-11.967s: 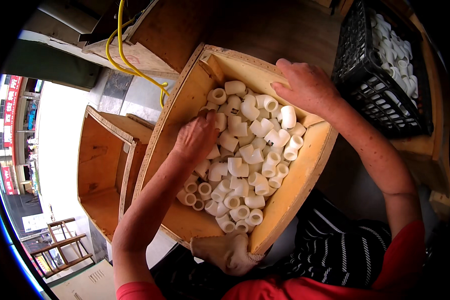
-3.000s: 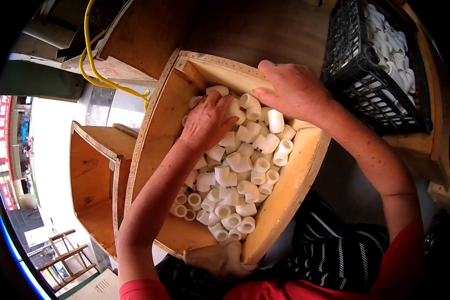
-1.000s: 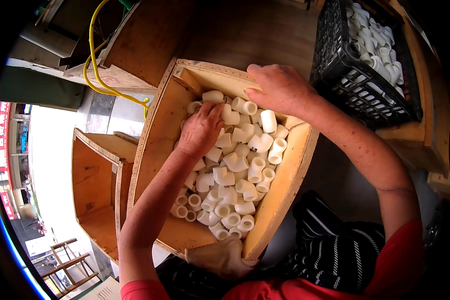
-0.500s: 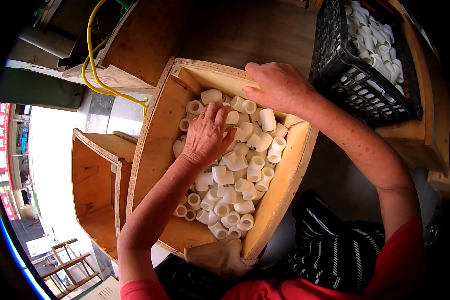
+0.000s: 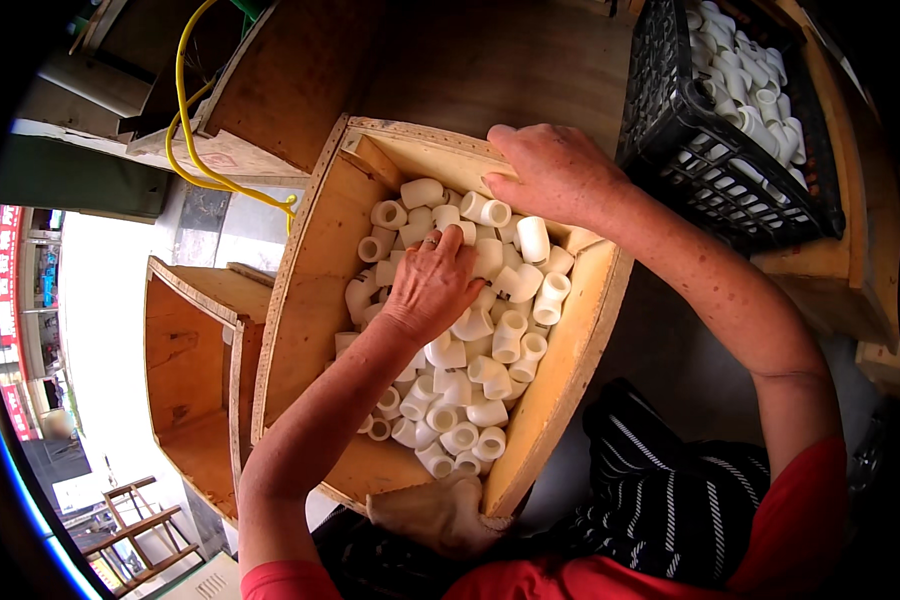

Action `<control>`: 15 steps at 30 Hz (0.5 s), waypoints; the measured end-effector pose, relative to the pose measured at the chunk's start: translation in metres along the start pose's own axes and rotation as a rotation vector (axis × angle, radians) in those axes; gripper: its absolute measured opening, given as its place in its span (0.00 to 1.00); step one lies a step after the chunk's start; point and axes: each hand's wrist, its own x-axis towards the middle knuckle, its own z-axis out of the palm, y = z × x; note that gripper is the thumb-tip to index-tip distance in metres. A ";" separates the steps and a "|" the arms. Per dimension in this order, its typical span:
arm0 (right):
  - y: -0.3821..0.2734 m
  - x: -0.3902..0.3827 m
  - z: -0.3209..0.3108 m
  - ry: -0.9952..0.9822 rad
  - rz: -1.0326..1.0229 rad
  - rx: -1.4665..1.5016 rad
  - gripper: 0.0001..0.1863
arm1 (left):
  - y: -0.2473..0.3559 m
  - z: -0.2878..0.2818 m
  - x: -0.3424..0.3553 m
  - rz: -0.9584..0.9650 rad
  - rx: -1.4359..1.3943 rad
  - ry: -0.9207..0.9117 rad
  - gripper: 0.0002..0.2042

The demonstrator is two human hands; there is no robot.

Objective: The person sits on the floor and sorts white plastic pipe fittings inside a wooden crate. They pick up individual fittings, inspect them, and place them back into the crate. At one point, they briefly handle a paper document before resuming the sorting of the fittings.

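Observation:
A wooden box (image 5: 298, 300) lies tilted before me, holding a heap of white plastic pipe elbows (image 5: 488, 375). Within the heap, my left hand (image 5: 435, 280) is closed, its fingers curled down over elbows near the middle; its fingertips are hidden among them. My right hand (image 5: 555, 175) grips the far right corner of the box by its rim. A pale cloth-like piece (image 5: 435, 512) sits at the near end of the box, by my lap.
A black plastic crate (image 5: 670, 130) of white fittings stands at the far right on a wooden support. Another wooden box (image 5: 185, 370) is at left. A yellow cable (image 5: 178, 110) hangs at the upper left, and a wooden ladder-like frame (image 5: 140, 530) stands lower left.
My left hand has shifted a little right and nearer to me through the heap, its fingers more curled. Elbows at the left side have been uncovered and moved. My right hand stays on the rim.

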 end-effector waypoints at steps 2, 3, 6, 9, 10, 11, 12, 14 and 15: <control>0.000 0.000 0.000 0.014 -0.018 0.004 0.18 | 0.000 -0.001 -0.001 -0.005 -0.002 0.005 0.19; 0.000 -0.001 -0.001 0.021 -0.026 0.005 0.18 | 0.000 -0.005 -0.001 -0.007 -0.012 0.003 0.19; 0.001 -0.001 0.001 0.021 -0.005 -0.004 0.18 | 0.006 -0.006 0.004 0.016 -0.032 0.063 0.20; 0.000 0.000 0.001 0.003 -0.009 -0.004 0.18 | 0.016 -0.004 0.015 0.080 -0.011 0.023 0.26; -0.001 0.001 0.000 -0.002 -0.004 -0.009 0.17 | 0.018 -0.003 0.019 0.132 -0.002 0.017 0.28; -0.002 0.000 -0.001 -0.006 0.002 -0.014 0.16 | 0.021 -0.002 0.022 0.184 0.007 0.012 0.31; -0.003 0.000 -0.002 -0.011 0.009 -0.020 0.15 | 0.027 -0.004 0.027 0.174 0.022 -0.073 0.37; -0.004 0.000 -0.003 -0.016 0.004 -0.023 0.15 | 0.029 0.001 0.033 0.181 0.049 -0.078 0.38; -0.003 -0.001 -0.004 -0.018 0.004 -0.026 0.15 | 0.031 0.002 0.035 0.187 0.061 -0.080 0.38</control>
